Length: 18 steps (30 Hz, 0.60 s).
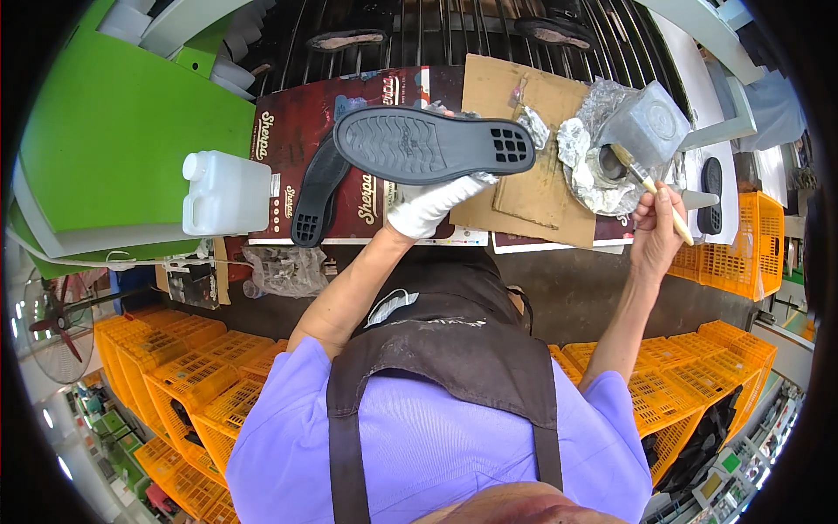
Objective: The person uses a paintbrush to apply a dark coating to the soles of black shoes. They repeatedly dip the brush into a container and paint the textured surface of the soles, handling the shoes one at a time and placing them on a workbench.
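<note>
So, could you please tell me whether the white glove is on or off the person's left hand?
On: the white glove wraps the left hand to the wrist, where bare forearm begins.

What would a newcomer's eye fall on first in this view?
Probably the dark grey shoe sole near upper center, its patterned face toward the camera, held in the white-gloved left hand. Next, to the right, the bare right hand grips a pale-handled brush beside crumpled wrapping. The bright green panel at upper left also stands out.
</note>
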Each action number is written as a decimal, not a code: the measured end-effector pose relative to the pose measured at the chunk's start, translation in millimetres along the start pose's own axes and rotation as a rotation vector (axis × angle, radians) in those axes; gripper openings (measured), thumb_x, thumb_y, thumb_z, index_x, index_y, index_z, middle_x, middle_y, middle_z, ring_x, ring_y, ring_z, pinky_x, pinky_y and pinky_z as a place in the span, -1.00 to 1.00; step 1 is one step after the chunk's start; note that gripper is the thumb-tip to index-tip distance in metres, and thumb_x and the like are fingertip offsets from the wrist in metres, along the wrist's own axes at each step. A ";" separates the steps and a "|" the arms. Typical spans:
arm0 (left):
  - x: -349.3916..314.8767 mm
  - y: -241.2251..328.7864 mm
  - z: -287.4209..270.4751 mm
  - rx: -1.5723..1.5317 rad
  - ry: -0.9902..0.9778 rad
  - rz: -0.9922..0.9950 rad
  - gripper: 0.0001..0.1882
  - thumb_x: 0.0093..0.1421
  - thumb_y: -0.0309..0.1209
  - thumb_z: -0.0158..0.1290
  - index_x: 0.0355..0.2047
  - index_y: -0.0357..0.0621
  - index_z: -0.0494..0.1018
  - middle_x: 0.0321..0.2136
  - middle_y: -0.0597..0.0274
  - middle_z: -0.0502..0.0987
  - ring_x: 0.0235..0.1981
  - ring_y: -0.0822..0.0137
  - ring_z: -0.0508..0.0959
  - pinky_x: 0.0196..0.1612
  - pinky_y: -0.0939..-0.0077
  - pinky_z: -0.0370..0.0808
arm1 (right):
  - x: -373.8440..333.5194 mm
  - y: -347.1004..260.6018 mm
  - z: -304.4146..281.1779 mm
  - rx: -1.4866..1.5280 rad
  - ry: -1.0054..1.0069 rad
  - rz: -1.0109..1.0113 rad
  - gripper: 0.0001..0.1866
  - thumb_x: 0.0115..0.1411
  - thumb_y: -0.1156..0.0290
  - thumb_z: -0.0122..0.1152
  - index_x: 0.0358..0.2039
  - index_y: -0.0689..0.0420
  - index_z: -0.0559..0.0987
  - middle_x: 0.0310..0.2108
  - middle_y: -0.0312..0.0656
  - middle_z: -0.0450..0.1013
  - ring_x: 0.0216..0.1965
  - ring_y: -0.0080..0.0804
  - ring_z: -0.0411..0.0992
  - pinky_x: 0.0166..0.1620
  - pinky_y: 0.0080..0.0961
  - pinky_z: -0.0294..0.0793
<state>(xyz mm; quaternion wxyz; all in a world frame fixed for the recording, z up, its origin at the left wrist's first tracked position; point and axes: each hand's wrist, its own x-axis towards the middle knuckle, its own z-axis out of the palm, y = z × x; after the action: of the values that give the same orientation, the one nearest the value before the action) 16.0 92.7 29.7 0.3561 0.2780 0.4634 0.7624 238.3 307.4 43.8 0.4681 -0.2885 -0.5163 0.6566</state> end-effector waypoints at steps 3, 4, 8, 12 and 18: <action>0.9 -5.3 -3.1 0.432 0.003 0.165 -0.27 -0.04 -0.42 0.23 0.11 -0.18 0.11 -0.03 0.18 0.33 0.01 0.29 0.32 0.11 0.38 0.22 | -20.3 -1.0 43.9 0.040 -0.001 -0.080 -0.81 0.17 0.43 0.07 -0.28 0.30 0.44 -0.57 -0.17 0.44 -0.62 -0.59 0.36 -0.55 -0.73 0.39; -0.2 -4.0 -4.1 0.596 -0.005 0.201 -0.28 -0.04 -0.38 0.24 0.09 -0.20 0.13 -0.04 0.18 0.34 0.01 0.27 0.30 0.14 0.38 0.16 | -28.4 -2.4 58.7 0.025 -0.022 -0.121 -0.80 0.17 0.42 0.07 -0.28 0.31 0.43 -0.57 -0.16 0.44 -0.63 -0.57 0.36 -0.56 -0.72 0.39; -1.6 -8.6 0.9 0.593 0.004 0.241 -0.30 -0.04 -0.37 0.25 0.07 -0.21 0.16 -0.04 0.21 0.34 0.01 0.27 0.30 0.16 0.37 0.11 | -62.5 -2.2 106.7 -0.014 -0.162 -0.295 -0.85 0.15 0.49 0.09 -0.34 0.32 0.43 -0.58 -0.11 0.46 -0.64 -0.52 0.42 -0.57 -0.67 0.45; 0.5 -13.3 5.2 0.648 0.012 0.349 -0.22 -0.09 -0.38 0.28 0.09 -0.18 0.08 -0.02 0.16 0.27 0.01 0.31 0.30 0.11 0.41 0.20 | -80.6 2.4 133.8 -0.159 -0.261 -0.341 -0.88 0.06 0.59 0.17 -0.36 0.31 0.46 -0.56 -0.11 0.49 -0.57 -0.54 0.48 -0.48 -0.68 0.48; -2.1 -42.4 5.4 -0.371 -0.070 0.180 -0.31 -0.01 -0.34 0.20 0.07 -0.11 0.07 -0.06 0.15 0.29 -0.03 0.37 0.35 0.02 0.47 0.33 | -97.0 1.8 162.0 -0.248 -0.428 -0.277 -0.85 -0.07 0.55 0.31 -0.45 0.29 0.54 -0.50 -0.13 0.51 -0.53 -0.47 0.49 -0.46 -0.64 0.46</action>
<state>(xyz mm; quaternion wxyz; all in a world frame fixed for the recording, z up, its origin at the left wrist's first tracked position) 33.4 107.2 -6.6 0.3475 0.2746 0.2758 0.8531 136.4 152.7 80.7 0.3949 -0.1247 -0.7143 0.5642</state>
